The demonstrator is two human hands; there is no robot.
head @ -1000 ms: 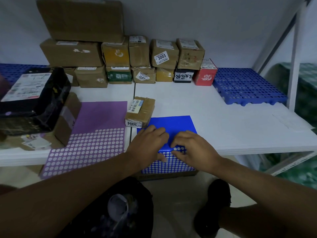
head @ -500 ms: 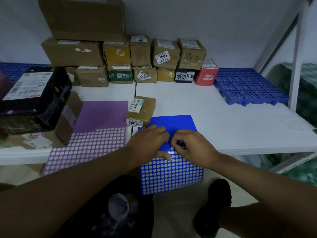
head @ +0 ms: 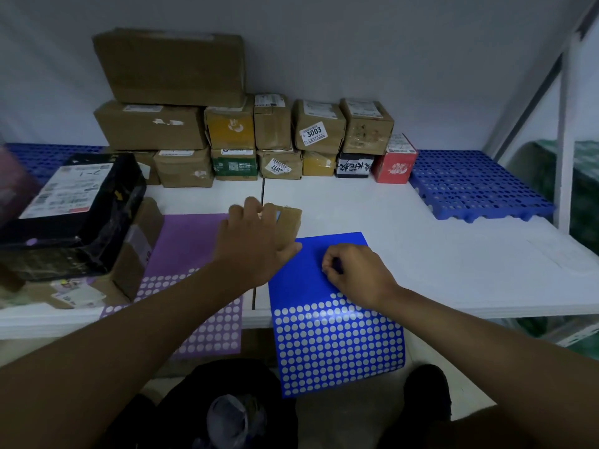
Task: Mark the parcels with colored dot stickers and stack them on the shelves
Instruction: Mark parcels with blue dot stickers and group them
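Now left grip apart atop small parcel, right grip pinched over blue sheet.

Parcels: matt brown cardboard, tape glossy in places. Black parcel: shiny plastic wrap. Sticker sheets: smooth glossy paper. Shelf: smooth matt white board. Blue pallet: perforated plastic.

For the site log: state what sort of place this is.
Probably a parcel sorting or pickup storeroom. Taped cardboard parcels with numbered labels are stacked on a white shelf of a metal rack, sheets of blue dot stickers and purple ones lie at hand, and a blue plastic pallet sits alongside.
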